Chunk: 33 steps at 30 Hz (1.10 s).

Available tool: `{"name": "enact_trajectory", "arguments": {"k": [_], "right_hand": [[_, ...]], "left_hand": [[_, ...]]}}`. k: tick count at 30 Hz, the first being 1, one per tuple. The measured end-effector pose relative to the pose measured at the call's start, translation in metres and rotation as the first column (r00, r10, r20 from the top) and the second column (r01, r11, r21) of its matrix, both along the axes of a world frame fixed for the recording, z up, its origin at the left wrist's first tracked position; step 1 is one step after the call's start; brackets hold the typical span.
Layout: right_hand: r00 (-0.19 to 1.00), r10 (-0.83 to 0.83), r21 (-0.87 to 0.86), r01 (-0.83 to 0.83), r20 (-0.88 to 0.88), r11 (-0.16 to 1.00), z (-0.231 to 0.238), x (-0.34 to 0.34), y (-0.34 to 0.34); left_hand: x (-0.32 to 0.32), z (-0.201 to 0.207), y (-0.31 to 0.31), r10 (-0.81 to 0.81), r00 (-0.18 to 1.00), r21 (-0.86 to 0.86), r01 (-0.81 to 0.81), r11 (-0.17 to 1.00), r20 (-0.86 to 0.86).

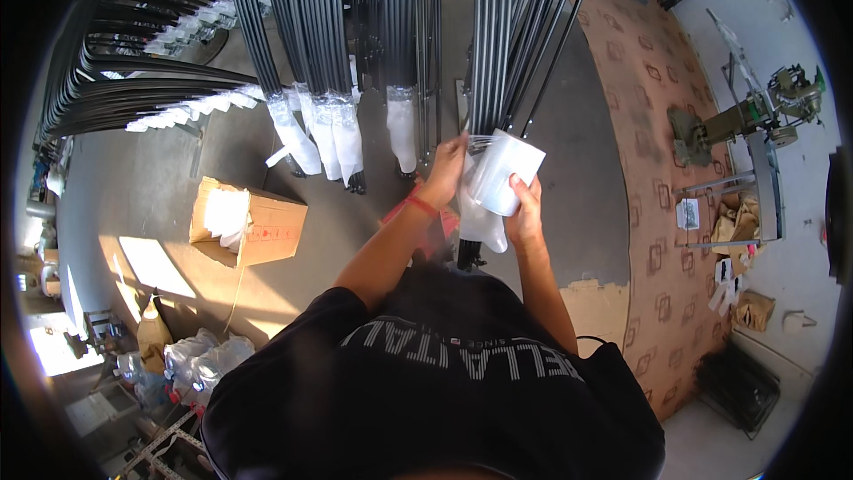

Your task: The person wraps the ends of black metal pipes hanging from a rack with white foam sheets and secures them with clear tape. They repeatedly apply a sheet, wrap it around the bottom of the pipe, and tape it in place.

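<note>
My right hand is wrapped around a wide roll of clear plastic film, tilted in front of me. A stretched strip of film runs from the roll toward my left hand, whose fingers are pinched at the strip's edge beside a bundle of black metal tubes. Below the roll, a white foam-like sleeve covers the near end of this bundle. The black tips stick out under the sleeve, close to my body. My hands and the roll hide the middle of the wrap.
More black tube bundles with white wrapped ends hang ahead on the left. An open cardboard box with white sleeves stands on the floor at left. Patterned brown flooring and a green machine on a stand lie right.
</note>
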State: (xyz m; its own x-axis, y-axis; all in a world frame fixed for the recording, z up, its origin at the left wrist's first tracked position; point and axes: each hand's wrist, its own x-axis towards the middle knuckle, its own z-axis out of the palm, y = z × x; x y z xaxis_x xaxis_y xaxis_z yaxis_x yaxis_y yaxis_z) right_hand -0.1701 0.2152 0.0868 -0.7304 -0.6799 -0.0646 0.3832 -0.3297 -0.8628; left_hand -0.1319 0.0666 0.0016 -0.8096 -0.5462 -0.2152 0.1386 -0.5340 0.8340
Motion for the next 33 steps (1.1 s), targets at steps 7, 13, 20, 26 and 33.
{"name": "enact_trajectory", "arguments": {"k": [7,13,20,26,33], "right_hand": [[0.996,0.08,0.064,-0.081,0.026,0.995,0.022,-0.004,0.001],[0.991,0.047,0.245,-0.015,-0.125,0.969,0.038,-0.012,0.002],[0.896,0.092,0.512,0.161,-0.435,0.844,0.042,-0.066,0.0],[0.932,0.316,0.437,-0.212,-0.18,0.874,-0.011,-0.086,-0.066],[0.734,0.605,0.209,-0.673,0.309,0.709,-0.045,-0.045,-0.144]], "left_hand": [[0.029,0.056,0.039,0.109,0.991,-0.164,-0.122,0.979,-0.082],[0.034,0.055,0.037,0.191,0.972,-0.21,-0.218,0.953,-0.14],[0.049,0.06,0.033,0.143,0.982,-0.083,-0.153,0.985,-0.121],[0.062,0.076,0.028,0.02,0.987,0.051,-0.012,0.999,-0.162],[0.085,0.07,0.022,0.005,1.0,-0.014,-0.005,1.0,0.031]]}}
